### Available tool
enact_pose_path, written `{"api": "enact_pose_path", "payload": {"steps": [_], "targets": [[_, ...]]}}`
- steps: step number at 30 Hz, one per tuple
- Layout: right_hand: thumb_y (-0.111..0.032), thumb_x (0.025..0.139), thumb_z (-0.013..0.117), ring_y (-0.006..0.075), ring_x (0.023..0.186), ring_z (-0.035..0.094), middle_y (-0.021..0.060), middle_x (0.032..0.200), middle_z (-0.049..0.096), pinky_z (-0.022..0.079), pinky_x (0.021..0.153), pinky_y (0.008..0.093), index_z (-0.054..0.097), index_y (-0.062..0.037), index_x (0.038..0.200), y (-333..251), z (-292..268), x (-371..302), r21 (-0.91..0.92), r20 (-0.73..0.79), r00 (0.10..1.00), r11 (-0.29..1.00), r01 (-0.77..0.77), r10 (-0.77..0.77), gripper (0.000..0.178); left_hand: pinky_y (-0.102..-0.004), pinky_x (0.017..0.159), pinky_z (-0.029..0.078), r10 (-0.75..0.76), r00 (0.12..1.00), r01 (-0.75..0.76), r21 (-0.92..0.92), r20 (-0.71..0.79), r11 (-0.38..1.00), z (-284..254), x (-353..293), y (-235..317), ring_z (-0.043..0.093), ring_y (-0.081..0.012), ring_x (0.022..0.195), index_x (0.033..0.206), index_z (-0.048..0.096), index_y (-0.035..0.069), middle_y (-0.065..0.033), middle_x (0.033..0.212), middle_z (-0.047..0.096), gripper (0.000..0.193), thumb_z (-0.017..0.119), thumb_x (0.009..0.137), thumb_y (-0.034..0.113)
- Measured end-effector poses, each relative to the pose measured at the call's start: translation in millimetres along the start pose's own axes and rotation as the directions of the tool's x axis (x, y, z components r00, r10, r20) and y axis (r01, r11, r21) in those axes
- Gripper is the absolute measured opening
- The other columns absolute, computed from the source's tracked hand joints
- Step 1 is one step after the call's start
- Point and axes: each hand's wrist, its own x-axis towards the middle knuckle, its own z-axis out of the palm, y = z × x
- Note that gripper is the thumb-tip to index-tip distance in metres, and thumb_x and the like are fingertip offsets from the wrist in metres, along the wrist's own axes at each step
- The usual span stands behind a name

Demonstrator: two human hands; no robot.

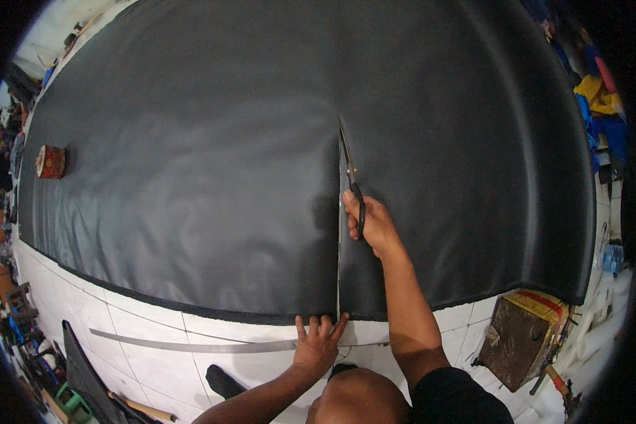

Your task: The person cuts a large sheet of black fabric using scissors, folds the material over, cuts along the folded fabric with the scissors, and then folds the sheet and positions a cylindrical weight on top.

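A wide sheet of black, leather-like material [191,177] covers most of the floor. A straight slit runs through it from the near edge up to the middle. My right hand [373,220] is closed round the black handles of long scissors [349,157], whose blades lie in the slit and point away from me. The blade tips reach the slit's far end. At the near edge my left hand [316,348] rests with fingers spread, its fingertips on the sheet's border. Its thumb is beside the slit's opening; nothing shows in this hand.
On the sheet's far left stands a reddish-brown block [51,162]. A long metal ruler [198,347] lies on the white tiles [148,371] near my left hand. A worn box [519,339] sits at the right near corner. Clutter lines both sides.
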Motion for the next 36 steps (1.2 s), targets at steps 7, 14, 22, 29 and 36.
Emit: {"api": "enact_pose_path", "payload": {"steps": [7, 14, 22, 29, 36], "targets": [[-0.058, 0.088, 0.062, 0.0106, 0.049, 0.047, 0.0005, 0.058, 0.048, 0.038, 0.047, 0.0265, 0.055, -0.0078, 0.078, -13, 6, 35, 0.037, 0.011, 0.995, 0.995, 0.094, -0.095, 0.052, -0.0712, 0.104, 0.022, -0.002, 1.0, 0.002, 0.025, -0.005, 1.0, 4, 1, 0, 0.041, -0.0394, 0.119, 0.153, 0.024, 0.024, -0.0203, 0.125, 0.043, 0.085, 0.068, 0.08, 0.033], [-0.059, 0.088, 0.062, 0.009, 0.047, 0.046, -0.0004, 0.058, 0.047, 0.039, 0.043, 0.0261, 0.055, -0.0064, 0.076, -32, 28, 62, 0.07, -0.144, 0.987, 0.994, 0.079, -0.068, 0.055, -0.0696, 0.103, 0.025, 0.012, 1.0, -0.012, 0.015, -0.007, 1.0, 0, 0, 1, 0.042, -0.0357, 0.119, 0.152, 0.029, 0.021, -0.0173, 0.124, 0.043, 0.077, 0.063, 0.083, 0.026], [-0.059, 0.088, 0.062, 0.0096, 0.046, 0.046, -0.0004, 0.057, 0.048, 0.039, 0.043, 0.0262, 0.054, -0.0061, 0.075, -54, 24, 92, 0.07, -0.133, 0.985, 0.99, 0.119, -0.109, 0.055, -0.0698, 0.102, 0.027, 0.012, 0.996, -0.01, 0.028, -0.092, 1.0, 4, -2, -1, 0.043, -0.0357, 0.116, 0.152, 0.03, 0.022, -0.0166, 0.123, 0.044, 0.078, 0.064, 0.081, 0.025], [-0.063, 0.082, 0.067, 0.0105, 0.045, 0.046, -0.0001, 0.057, 0.048, 0.039, 0.043, 0.0264, 0.056, -0.0049, 0.075, -89, 27, 139, 0.13, -0.186, 0.975, 0.981, 0.147, -0.121, 0.059, -0.0692, 0.103, 0.026, 0.028, 0.998, -0.028, 0.005, -0.063, 1.0, 3, -3, -1, 0.042, -0.0351, 0.116, 0.153, 0.028, 0.022, -0.0161, 0.123, 0.043, 0.082, 0.066, 0.08, 0.027], [-0.062, 0.081, 0.068, 0.0097, 0.047, 0.047, -0.0007, 0.059, 0.048, 0.042, 0.045, 0.0259, 0.056, -0.0071, 0.072, -120, 23, 181, 0.164, -0.166, 0.977, 0.973, 0.161, -0.134, 0.057, -0.0726, 0.101, 0.024, 0.04, 0.998, -0.035, 0.079, -0.055, 0.996, 16, -1, -4, 0.044, -0.0392, 0.114, 0.153, 0.026, 0.028, -0.0191, 0.123, 0.046, 0.087, 0.069, 0.078, 0.041]]}}
